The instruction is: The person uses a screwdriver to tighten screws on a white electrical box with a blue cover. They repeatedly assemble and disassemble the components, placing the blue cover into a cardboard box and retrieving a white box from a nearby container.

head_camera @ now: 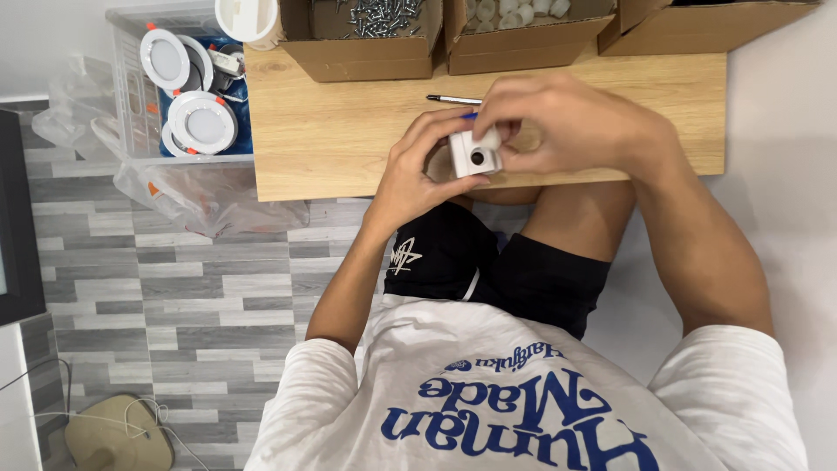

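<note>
**Both hands closed on a small white block at the table's near edge**

From my seat I look down on a wooden table [349,131] with three open cardboard boxes lined along its far side. The left box [362,44] holds a heap of dark metal screws [384,10]; the middle box [523,39] holds small white round parts [514,10]; I cannot see into the right box [697,26]. A white cylinder [248,19] stands at the table's far left corner, just beside the screw box. A thin pen-like tool with a blue end [453,100] lies on the table just beyond the hands, partly hidden by them.

My left hand [427,170] wraps the small white block [475,155] from below and the side, fingers closed on it. My right hand [567,122] comes over the top, fingertips pinched on the block's upper end. The block shows one dark round hole facing the camera and sits above the table's near edge, over the knees. The right hand covers most of its far side.

Left of the table, a clear plastic crate [131,96] holds round white downlights [202,124] with orange clips, and crumpled clear plastic bags [209,196] lie beneath it on the grey plank floor [174,296].
</note>
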